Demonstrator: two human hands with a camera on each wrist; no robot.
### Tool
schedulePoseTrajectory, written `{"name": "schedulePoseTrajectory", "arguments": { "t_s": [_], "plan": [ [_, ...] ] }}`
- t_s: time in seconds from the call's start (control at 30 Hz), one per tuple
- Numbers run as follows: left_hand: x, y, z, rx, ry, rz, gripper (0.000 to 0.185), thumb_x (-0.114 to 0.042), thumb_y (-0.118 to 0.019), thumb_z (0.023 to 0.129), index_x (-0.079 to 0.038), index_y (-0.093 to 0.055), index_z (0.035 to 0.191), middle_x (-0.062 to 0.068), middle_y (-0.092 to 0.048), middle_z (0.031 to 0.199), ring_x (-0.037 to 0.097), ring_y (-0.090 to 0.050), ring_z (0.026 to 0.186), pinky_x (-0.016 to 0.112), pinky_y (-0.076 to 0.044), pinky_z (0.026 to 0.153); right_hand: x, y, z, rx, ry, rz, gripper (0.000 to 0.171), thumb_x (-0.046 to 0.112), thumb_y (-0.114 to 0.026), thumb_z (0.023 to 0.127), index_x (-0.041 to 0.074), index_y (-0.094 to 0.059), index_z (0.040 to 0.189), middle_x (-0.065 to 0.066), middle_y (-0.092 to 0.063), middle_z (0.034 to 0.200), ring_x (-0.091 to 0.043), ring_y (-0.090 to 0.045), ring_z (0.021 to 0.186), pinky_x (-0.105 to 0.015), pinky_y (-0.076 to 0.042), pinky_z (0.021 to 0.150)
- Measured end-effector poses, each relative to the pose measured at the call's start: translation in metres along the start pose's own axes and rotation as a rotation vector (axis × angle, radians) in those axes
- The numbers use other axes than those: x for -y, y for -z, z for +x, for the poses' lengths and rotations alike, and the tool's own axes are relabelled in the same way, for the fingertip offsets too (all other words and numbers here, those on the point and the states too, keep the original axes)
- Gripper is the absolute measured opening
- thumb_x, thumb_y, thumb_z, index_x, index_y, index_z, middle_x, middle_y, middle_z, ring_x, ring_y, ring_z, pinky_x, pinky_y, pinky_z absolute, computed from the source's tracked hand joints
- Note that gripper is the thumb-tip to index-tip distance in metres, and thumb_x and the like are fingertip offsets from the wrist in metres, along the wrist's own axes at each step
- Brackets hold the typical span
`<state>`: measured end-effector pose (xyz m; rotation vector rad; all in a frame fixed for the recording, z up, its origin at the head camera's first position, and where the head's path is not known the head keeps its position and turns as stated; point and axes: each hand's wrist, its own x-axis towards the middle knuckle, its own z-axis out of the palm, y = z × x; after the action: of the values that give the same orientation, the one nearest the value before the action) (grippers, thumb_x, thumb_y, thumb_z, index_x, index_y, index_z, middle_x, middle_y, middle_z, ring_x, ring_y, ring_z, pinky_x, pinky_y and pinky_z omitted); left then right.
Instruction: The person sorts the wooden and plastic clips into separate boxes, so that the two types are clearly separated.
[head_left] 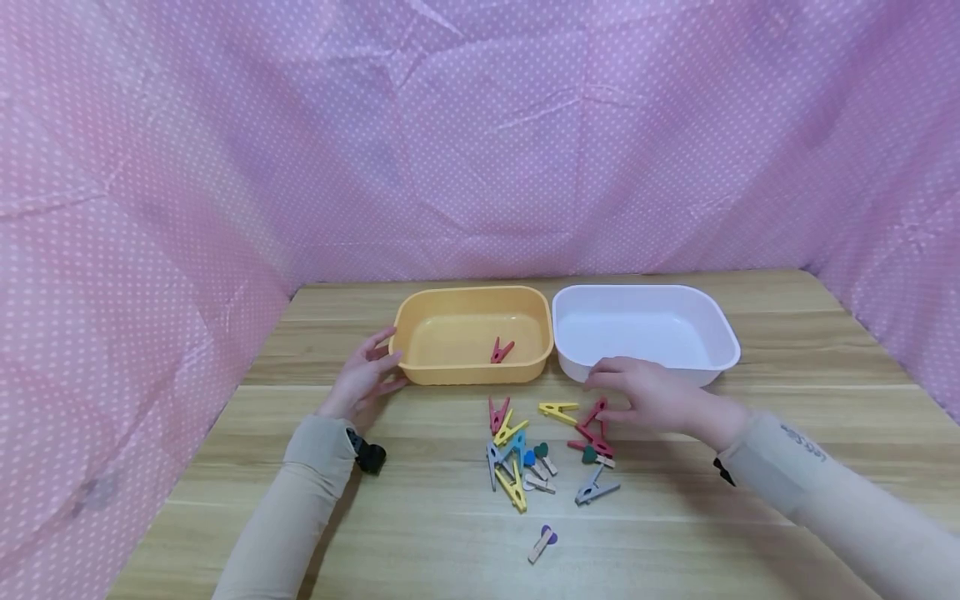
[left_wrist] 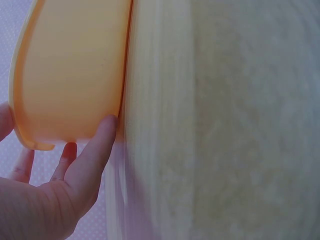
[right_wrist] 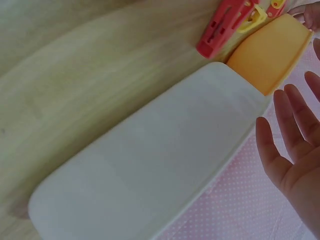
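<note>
Red peg (head_left: 501, 351) inside orange tub (head_left: 420, 374), head view only

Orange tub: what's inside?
One red clip lies on the floor of the orange tub, right of centre. The near wall hides the strip of floor just behind it.

White tub (head_left: 645, 329) just beyond right hand (head_left: 645, 400). Wooden table (head_left: 420, 533) beneath. Pink dotted cloth (head_left: 480, 142) well behind. Lone purple-tipped peg (head_left: 542, 543) nearer the person, left of that hand.
</note>
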<state>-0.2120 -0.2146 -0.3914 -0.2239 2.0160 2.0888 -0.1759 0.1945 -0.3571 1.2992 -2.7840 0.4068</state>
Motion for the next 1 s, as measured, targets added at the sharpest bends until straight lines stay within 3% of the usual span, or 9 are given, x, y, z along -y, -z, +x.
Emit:
{"name": "schedulePoseTrajectory", "arguments": {
  "t_s": [0.13, 0.33, 0.77, 1.0],
  "plan": [
    [-0.001, 0.000, 0.000, -0.005, -0.002, -0.010, 0.061, -0.007, -0.047, 0.098, -0.016, -0.020, 0.152, 0.018, -0.023, 0.151, 0.031, -0.043, 0.124, 0.049, -0.042, 0.103, -0.002, -0.006, -0.004, 0.061, -0.045, 0.041, 0.035, 0.022, -0.077, 0.078, 0.015, -0.067, 0.111, 0.001, -0.062, 0.109, -0.017, -0.059, 0.097, -0.039, -0.054, 0.087],
    [-0.002, -0.001, 0.000, -0.009, 0.000, -0.015, 0.061, -0.007, -0.049, 0.098, -0.016, -0.021, 0.151, 0.019, -0.023, 0.151, 0.030, -0.043, 0.124, 0.050, -0.041, 0.103, -0.009, -0.016, -0.007, 0.088, 0.020, 0.082, 0.030, 0.022, -0.078, 0.078, 0.019, -0.068, 0.106, 0.005, -0.060, 0.106, -0.014, -0.056, 0.095, -0.038, -0.052, 0.087],
    [0.001, 0.000, 0.001, -0.010, -0.005, -0.018, 0.060, -0.006, -0.047, 0.098, -0.015, -0.021, 0.151, 0.019, -0.024, 0.151, 0.030, -0.043, 0.124, 0.051, -0.040, 0.104, -0.015, -0.025, -0.008, 0.161, -0.022, 0.079, 0.038, 0.022, -0.077, 0.079, 0.014, -0.066, 0.116, -0.001, -0.061, 0.114, -0.018, -0.056, 0.102, -0.043, -0.049, 0.093],
    [-0.001, 0.000, -0.001, -0.002, -0.003, -0.012, 0.059, -0.006, -0.046, 0.099, -0.015, -0.020, 0.152, 0.020, -0.022, 0.151, 0.032, -0.040, 0.127, 0.051, -0.039, 0.105, -0.016, -0.028, -0.006, 0.156, 0.040, 0.070, 0.036, 0.019, -0.078, 0.077, 0.016, -0.067, 0.111, -0.001, -0.061, 0.108, -0.017, -0.055, 0.096, -0.042, -0.050, 0.089]
  ]
}}
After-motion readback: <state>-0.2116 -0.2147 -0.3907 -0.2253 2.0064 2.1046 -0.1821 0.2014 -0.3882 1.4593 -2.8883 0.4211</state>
